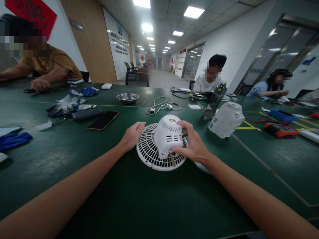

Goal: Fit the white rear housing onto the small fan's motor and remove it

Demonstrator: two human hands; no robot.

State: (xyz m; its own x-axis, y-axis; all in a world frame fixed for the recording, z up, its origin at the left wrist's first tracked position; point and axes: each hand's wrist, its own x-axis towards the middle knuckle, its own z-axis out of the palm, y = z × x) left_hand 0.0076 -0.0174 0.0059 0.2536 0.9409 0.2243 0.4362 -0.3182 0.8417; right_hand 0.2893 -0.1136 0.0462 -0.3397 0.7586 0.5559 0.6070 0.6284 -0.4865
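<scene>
A white fan grille (149, 153) lies flat on the green table (154, 202) in front of me, with a white motor housing (168, 134) standing on its middle. My left hand (131, 136) rests against the grille's left rim, its fingers curled over the edge. My right hand (193, 144) grips the right side of the motor housing, thumb below and fingers on top.
A second white fan housing (226, 119) lies to the right, beside a dark water bottle (214, 99). A phone (103, 120), gloves (83, 91), a steel bowl (127, 97) and cables (160, 106) lie further back. Three other people sit around the table.
</scene>
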